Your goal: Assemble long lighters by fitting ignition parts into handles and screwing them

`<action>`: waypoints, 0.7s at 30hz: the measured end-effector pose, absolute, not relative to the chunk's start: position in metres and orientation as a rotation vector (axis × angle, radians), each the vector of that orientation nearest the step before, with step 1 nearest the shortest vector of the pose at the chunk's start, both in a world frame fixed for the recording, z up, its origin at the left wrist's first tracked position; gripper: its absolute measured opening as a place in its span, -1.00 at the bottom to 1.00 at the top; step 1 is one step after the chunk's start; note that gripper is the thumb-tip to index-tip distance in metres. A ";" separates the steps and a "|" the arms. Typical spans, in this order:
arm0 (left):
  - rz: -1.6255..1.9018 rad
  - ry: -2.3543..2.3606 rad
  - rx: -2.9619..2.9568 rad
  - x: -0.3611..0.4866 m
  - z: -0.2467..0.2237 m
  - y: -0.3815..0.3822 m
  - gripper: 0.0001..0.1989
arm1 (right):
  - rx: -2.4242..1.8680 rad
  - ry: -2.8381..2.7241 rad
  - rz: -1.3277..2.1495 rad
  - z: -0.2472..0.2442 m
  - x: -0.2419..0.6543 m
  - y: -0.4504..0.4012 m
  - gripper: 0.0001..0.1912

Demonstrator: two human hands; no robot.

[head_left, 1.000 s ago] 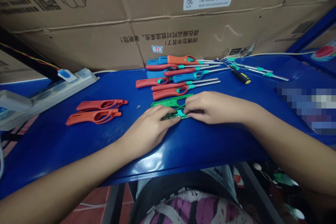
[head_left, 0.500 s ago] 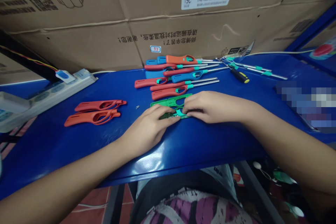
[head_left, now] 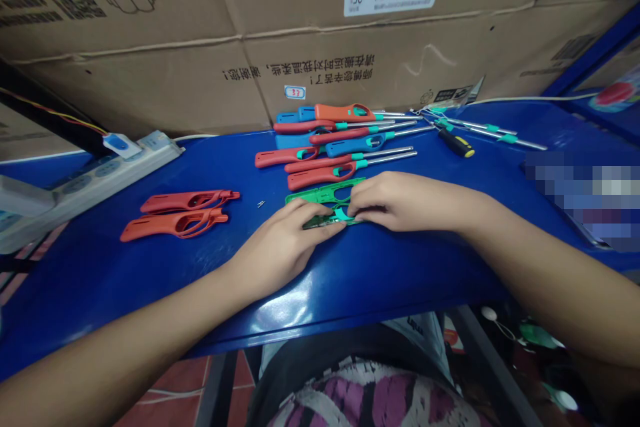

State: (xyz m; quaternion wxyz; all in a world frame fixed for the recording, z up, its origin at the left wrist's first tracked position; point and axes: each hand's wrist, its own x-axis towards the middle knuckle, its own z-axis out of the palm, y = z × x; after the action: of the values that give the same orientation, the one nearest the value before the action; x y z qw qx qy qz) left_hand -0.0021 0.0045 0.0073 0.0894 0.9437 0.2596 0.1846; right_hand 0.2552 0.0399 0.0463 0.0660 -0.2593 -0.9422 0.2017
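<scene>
Near green shell (head_left: 316, 222) on the blue surface (head_left: 390, 280), right under both hands. Long axis runs roughly left-right, so crosswise to the person; both ends partly covered by fingers. Turquoise piece (head_left: 342, 214) sits in its middle part, between the two sets of fingertips.

Left hand (head_left: 280, 243): comes in from the left, fingers closed on the near green shell, thumb along the near edge, the other fingers on the far side. Right hand (head_left: 393, 203): comes in from the right, fingers bent and almost together at the right end of the turquoise piece. Can't tell if they grip it, the shell or some small part; tips hidden. Both hands at the work, neither clearly nearer.

Far green shell (head_left: 320, 195) lies just beyond, about parallel, its right end next to the right hand; contact unclear. Red lighter (head_left: 320, 177) and other lighters past that, metal tubes pointing right. Red shell (head_left: 167, 202) and orange shell (head_left: 150, 227) off left, side by side. Tiny metal pins (head_left: 261, 203) between those and the green shells. Screwdriver (head_left: 454, 143) back right, by loose metal tubes (head_left: 530, 144).
</scene>
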 end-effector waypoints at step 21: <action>0.544 0.784 2.752 0.002 0.007 0.003 -0.54 | -0.773 -2.860 0.571 0.046 0.253 0.038 -0.82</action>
State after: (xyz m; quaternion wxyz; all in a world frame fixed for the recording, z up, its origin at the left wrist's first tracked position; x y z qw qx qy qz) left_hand 0.0025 0.0031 0.0069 0.1139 0.9386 0.2675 0.1855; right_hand 0.2533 0.0381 0.0457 0.0622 -0.2557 -0.9460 0.1890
